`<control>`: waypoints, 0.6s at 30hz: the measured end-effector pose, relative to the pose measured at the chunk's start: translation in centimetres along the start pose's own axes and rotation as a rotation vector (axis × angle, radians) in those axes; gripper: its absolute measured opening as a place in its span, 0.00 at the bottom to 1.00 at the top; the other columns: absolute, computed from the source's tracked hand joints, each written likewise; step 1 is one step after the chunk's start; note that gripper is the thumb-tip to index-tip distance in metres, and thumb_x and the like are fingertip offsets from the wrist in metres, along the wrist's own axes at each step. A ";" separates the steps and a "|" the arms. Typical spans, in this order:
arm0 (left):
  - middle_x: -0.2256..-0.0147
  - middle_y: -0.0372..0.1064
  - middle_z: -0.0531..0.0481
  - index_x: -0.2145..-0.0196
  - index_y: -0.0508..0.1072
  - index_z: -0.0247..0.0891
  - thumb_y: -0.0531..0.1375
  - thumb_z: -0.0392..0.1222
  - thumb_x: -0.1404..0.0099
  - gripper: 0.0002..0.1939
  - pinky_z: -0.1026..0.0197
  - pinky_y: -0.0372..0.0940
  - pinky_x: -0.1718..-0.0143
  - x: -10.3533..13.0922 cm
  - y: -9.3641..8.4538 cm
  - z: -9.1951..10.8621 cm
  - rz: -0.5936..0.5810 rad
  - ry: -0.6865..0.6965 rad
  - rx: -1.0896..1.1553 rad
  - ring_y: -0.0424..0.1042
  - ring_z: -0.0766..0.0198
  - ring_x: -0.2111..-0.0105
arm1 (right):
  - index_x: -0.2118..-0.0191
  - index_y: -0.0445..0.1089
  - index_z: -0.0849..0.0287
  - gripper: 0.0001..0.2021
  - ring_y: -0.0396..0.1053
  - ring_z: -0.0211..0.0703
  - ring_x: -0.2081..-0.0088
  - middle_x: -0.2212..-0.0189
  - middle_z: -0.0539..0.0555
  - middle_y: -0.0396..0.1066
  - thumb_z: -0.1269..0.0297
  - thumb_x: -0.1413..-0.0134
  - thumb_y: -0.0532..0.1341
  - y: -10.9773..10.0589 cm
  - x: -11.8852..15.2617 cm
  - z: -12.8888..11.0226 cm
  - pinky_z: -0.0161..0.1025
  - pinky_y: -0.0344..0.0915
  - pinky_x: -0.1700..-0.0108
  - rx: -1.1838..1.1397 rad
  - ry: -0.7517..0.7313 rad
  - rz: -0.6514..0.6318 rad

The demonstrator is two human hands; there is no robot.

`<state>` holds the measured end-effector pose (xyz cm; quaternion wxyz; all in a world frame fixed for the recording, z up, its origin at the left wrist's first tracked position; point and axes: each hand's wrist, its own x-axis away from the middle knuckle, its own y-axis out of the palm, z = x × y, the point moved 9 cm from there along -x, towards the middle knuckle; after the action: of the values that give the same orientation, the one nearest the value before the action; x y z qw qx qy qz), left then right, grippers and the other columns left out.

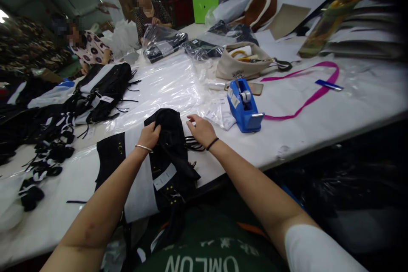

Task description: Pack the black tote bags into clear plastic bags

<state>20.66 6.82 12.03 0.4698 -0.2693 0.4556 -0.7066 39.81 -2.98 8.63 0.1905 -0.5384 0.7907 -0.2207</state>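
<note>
A black bag [110,148] wrapped in a white paper band [140,193] lies at the table's front edge, with a white tag [165,177] and small brass-coloured fittings on it. My left hand [149,136] is closed on the bag's black fabric near its far end, thumb and fingers pinching a fold. Just right of the bag, my right hand [200,129] hovers with its fingers apart and nothing in them. Dark cords [194,144] loop out of the bag below that hand.
A blue tape dispenser [244,108], a pink ribbon [302,110] and a beige pouch [244,61] lie to the right. Clear plastic sheets [165,83] spread beyond the bag. More black bags [105,89] are stacked at left. Several people [149,12] work across the table.
</note>
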 end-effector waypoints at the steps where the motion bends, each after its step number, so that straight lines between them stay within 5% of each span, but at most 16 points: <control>1: 0.67 0.76 0.45 0.63 0.75 0.36 0.51 0.46 0.33 0.16 0.60 0.65 0.64 0.3 -0.4 -0.1 0.015 -0.005 0.034 0.74 0.55 0.65 | 0.46 0.71 0.61 0.18 0.74 0.48 0.54 0.56 0.59 0.77 0.58 0.36 0.58 1.0 -1.4 1.0 0.43 0.66 0.48 -0.001 0.062 -0.053; 4: 0.65 0.77 0.45 0.56 0.77 0.37 0.52 0.45 0.33 0.17 0.59 0.65 0.63 0.9 -1.0 0.4 0.061 0.008 0.013 0.75 0.54 0.64 | 0.54 0.76 0.61 0.15 0.75 0.45 0.59 0.62 0.57 0.79 0.57 0.39 0.61 5.4 -3.9 2.6 0.37 0.67 0.55 -0.028 0.159 -0.229; 6: 0.63 0.78 0.44 0.51 0.76 0.39 0.53 0.43 0.34 0.18 0.58 0.65 0.60 1.1 -1.0 0.9 0.087 0.019 -0.080 0.75 0.52 0.62 | 0.59 0.77 0.61 0.12 0.75 0.46 0.58 0.62 0.57 0.78 0.59 0.41 0.63 6.6 -4.3 3.1 0.37 0.67 0.56 -0.008 0.181 -0.210; 10: 0.61 0.78 0.42 0.45 0.74 0.42 0.54 0.41 0.35 0.22 0.54 0.64 0.59 1.0 -0.7 1.4 0.097 0.018 -0.201 0.76 0.48 0.61 | 0.60 0.76 0.62 0.11 0.73 0.51 0.55 0.61 0.61 0.77 0.60 0.41 0.62 5.6 -3.5 4.2 0.41 0.65 0.53 0.075 0.202 -0.111; 14: 0.61 0.79 0.45 0.48 0.77 0.41 0.54 0.41 0.35 0.20 0.57 0.65 0.57 0.4 -0.2 1.2 0.108 0.050 -0.068 0.75 0.52 0.60 | 0.55 0.74 0.58 0.11 0.73 0.45 0.59 0.63 0.55 0.76 0.61 0.39 0.60 3.1 -2.7 3.2 0.39 0.66 0.55 0.084 0.091 0.043; 18: 0.66 0.78 0.49 0.53 0.79 0.37 0.57 0.42 0.37 0.18 0.60 0.66 0.58 0.1 1.0 -0.6 0.141 0.034 0.125 0.74 0.57 0.65 | 0.55 0.75 0.58 0.10 0.71 0.43 0.55 0.58 0.55 0.75 0.62 0.39 0.61 4.4 -2.9 1.2 0.37 0.64 0.51 0.142 -0.070 -0.005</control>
<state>20.48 6.80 10.87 0.5263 -0.1947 0.4364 -0.7033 38.05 0.96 5.36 0.2552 -0.5331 0.7644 -0.2578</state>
